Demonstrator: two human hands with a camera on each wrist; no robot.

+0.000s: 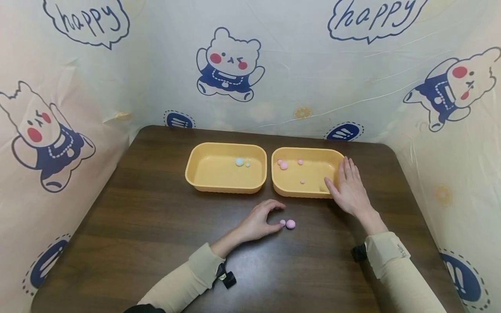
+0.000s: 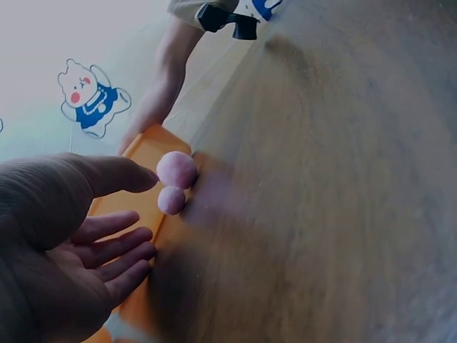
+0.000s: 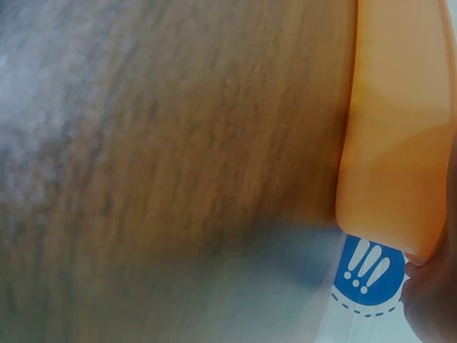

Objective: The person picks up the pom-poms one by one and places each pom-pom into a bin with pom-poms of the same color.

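Two pinkish-purple balls sit side by side on the table (image 1: 156, 213), a larger ball (image 1: 290, 224) and a smaller ball (image 1: 282, 222). My left hand (image 1: 256, 221) reaches toward them, thumb and fingers spread apart. Its thumb tip is at the balls; whether it touches them I cannot tell. Ahead stands the right yellow tray (image 1: 309, 193), with several small pink balls (image 1: 283, 165) inside. My right hand (image 1: 350, 191) rests against this tray's right end, fingers straight and thumb over the front rim. In the right wrist view only part of that hand (image 3: 432, 300) shows beside the tray.
To the left of the right tray is another yellow tray (image 1: 225, 189), holding a larger light-blue ball (image 1: 239, 161) and a smaller one (image 1: 248, 164). A narrow gap separates the trays. A curtain (image 1: 156, 65) printed with cartoon bears surrounds the table's back and sides.
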